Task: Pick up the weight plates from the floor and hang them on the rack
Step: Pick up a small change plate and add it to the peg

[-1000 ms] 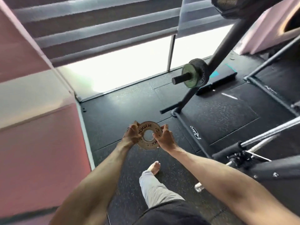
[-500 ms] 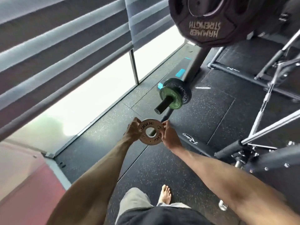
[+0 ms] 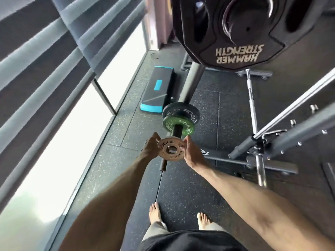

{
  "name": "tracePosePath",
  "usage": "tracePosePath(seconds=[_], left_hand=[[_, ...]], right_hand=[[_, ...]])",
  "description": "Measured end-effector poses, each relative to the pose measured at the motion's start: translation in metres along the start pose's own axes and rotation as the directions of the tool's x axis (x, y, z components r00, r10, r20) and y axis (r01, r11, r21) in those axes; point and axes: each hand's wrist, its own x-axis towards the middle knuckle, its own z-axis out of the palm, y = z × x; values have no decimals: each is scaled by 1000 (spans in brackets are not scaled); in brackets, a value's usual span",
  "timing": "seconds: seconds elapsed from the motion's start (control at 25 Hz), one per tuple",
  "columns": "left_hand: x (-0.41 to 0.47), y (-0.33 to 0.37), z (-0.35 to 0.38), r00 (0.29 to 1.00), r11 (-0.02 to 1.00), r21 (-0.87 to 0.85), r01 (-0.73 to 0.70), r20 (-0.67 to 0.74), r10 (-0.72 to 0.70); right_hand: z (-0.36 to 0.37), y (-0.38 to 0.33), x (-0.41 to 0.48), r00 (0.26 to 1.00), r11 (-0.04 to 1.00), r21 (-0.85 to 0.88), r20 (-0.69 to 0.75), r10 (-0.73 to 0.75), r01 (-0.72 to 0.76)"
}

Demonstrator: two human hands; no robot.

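I hold a small tan weight plate (image 3: 171, 149) marked ROGUE flat between both hands. My left hand (image 3: 150, 149) grips its left rim and my right hand (image 3: 191, 153) grips its right rim. The plate's hole sits right at the tip of a black rack peg (image 3: 177, 132). On that peg hang a green plate (image 3: 179, 126) and, behind it, a dark grey plate (image 3: 181, 112). The rack's grey upright (image 3: 192, 80) rises behind them. A big black Hammer Strength plate (image 3: 241, 33) hangs on the rack above.
A black and blue step platform (image 3: 157, 88) lies on the rubber floor by the window. A barbell (image 3: 254, 122) and grey frame bars (image 3: 268, 149) stand to the right. My bare feet (image 3: 155, 212) are on the floor below. Striped blinds (image 3: 45, 57) cover the left.
I have stepped closer to the rack and turned to face the peg. The tan plate moved forward from free air to the peg's tip. Both hands kept their grip.
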Motion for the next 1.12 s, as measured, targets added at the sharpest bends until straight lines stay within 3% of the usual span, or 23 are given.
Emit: tracePosePath(seconds=[0.12, 0.24, 0.4, 0.48, 0.52, 0.64, 0.72, 0.92, 1.12], left_hand=[[23, -7, -2, 992, 994, 48, -97, 88, 93], [39, -8, -1, 963, 963, 120, -242, 151, 223], [58, -6, 1, 947, 939, 132, -318, 91, 308], [64, -4, 3, 978, 975, 82, -207, 20, 206], [67, -2, 5, 996, 995, 29, -91, 22, 90], [83, -9, 20, 958, 965, -95, 243, 181, -223], [92, -7, 23, 925, 929, -171, 329, 257, -280], [109, 35, 8, 833, 724, -466, 509, 480, -276], [149, 56, 6, 838, 726, -461, 510, 456, -300]], right_hand=[[6, -8, -2, 987, 990, 50, -85, 138, -134], [18, -3, 0, 958, 969, -47, -169, 232, -243], [23, -14, 11, 871, 904, 47, -253, 422, -424], [23, -15, 27, 821, 873, 164, -294, 489, -460], [22, -14, 34, 792, 847, 240, -304, 530, -475], [32, -6, 52, 753, 682, 561, -151, 641, -469], [30, -18, 59, 762, 634, 629, -99, 640, -450], [12, -30, 92, 808, 708, 587, -149, 570, -392], [-1, -31, 117, 839, 715, 594, -117, 532, -370]])
